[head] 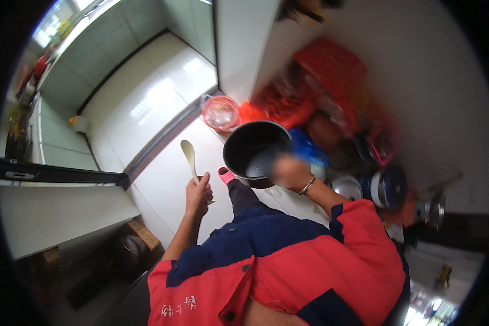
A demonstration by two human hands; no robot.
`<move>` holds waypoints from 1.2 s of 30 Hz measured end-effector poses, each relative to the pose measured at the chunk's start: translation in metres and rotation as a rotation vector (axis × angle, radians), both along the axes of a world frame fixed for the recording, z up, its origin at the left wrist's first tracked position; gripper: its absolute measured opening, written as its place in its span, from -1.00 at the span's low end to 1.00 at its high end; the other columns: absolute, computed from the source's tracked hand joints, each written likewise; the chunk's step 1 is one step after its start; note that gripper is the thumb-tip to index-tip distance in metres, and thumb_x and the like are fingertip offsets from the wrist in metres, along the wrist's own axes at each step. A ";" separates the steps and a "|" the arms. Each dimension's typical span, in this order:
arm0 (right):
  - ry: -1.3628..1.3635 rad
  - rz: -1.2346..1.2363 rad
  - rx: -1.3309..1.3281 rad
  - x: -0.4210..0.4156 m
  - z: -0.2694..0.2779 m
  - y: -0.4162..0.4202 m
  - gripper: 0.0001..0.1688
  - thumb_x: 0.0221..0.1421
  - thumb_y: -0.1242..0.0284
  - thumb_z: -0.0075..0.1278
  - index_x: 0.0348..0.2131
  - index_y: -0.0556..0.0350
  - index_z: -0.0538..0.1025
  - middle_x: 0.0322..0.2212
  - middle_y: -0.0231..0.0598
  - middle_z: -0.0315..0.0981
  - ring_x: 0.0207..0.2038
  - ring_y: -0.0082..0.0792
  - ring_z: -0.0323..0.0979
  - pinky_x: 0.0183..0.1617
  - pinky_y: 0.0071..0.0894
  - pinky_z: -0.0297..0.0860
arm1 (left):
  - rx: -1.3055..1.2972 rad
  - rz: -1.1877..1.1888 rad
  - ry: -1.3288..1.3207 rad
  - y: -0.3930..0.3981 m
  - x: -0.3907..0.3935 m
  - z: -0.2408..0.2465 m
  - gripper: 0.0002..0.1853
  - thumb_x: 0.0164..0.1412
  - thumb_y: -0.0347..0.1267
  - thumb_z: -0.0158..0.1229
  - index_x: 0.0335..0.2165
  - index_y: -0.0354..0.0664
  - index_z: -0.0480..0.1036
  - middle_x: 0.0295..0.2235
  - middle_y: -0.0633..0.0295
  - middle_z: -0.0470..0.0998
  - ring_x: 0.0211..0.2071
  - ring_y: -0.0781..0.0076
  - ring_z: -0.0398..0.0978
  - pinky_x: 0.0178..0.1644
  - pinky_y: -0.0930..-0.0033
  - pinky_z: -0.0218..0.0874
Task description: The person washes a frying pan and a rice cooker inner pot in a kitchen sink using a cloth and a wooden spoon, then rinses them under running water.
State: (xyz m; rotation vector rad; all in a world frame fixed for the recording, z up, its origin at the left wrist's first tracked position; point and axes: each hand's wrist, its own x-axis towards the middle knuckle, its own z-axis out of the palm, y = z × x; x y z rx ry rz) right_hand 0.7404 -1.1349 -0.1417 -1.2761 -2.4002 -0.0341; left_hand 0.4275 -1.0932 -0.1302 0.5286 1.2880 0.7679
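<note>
My left hand (198, 194) is closed around the handle of a light-coloured rice paddle (188, 156), its broad end pointing up and away from me. On the other side, my right hand (291, 171), with a bracelet at the wrist, holds a dark inner cooking pot (244, 142) at its near right rim. The pot is tilted so that its dark inside shows, with a paler patch at the bottom. Blur hides the exact place of the right fingers. One pink shoe (226, 175) shows on the floor below the pot.
A red basket (221, 113) with a plastic-wrapped thing stands beyond the pot. Red bags (285, 102), a blue bag (309, 146), a metal pot or lid (346, 187) and a dark blue container (389, 187) crowd the right wall. A doorway threshold (163, 136) crosses the tiles at left.
</note>
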 end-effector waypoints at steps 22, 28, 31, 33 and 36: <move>-0.011 0.535 -0.013 -0.360 0.038 0.639 -0.81 0.00 0.42 -0.16 -0.39 0.10 0.45 -0.57 -0.33 0.33 -0.56 -0.41 0.34 -0.49 -0.42 0.30 | 0.393 0.637 0.433 0.528 -0.273 0.061 -0.77 -0.19 -0.62 -0.08 -0.40 -0.35 0.30 -0.59 0.21 0.39 -0.71 0.47 0.31 -0.68 0.46 0.17; 0.337 0.357 0.004 -0.389 0.068 0.795 -0.66 -0.13 0.52 0.01 -0.24 0.12 0.40 -0.35 -0.10 0.37 -0.31 -0.04 0.38 -0.22 -0.23 0.34 | 0.430 0.621 0.436 0.691 -0.367 0.057 -0.71 -0.20 -0.62 -0.07 -0.35 -0.38 0.33 -0.51 0.20 0.43 -0.56 0.51 0.37 -0.49 0.49 0.25; 0.607 0.208 -0.239 -0.369 0.088 0.868 -0.73 -0.07 0.57 0.01 -0.27 0.26 0.44 -0.32 -0.15 0.41 -0.31 -0.36 0.43 -0.27 -0.51 0.38 | 0.442 0.627 0.384 0.781 -0.397 0.068 -0.75 -0.20 -0.62 -0.08 -0.39 -0.34 0.31 -0.59 0.27 0.39 -0.70 0.54 0.29 -0.67 0.50 0.14; 0.707 0.013 -0.351 -0.368 0.090 0.912 -0.76 0.01 0.56 -0.03 -0.25 0.26 0.44 -0.35 -0.25 0.42 -0.38 -0.54 0.41 -0.37 -0.62 0.38 | 0.452 0.644 0.349 0.837 -0.410 0.081 -0.76 -0.22 -0.61 -0.05 -0.42 -0.28 0.30 -0.64 0.31 0.32 -0.74 0.57 0.21 -0.73 0.51 0.05; 0.933 -0.158 -0.554 -0.357 0.077 0.981 -0.77 0.06 0.51 -0.06 -0.24 0.21 0.46 -0.46 -0.34 0.45 -0.54 -0.65 0.38 -0.50 -0.67 0.35 | 0.449 0.646 0.323 0.927 -0.421 0.090 -0.77 -0.23 -0.60 -0.03 -0.44 -0.23 0.28 -0.67 0.34 0.28 -0.76 0.59 0.17 -0.76 0.51 0.00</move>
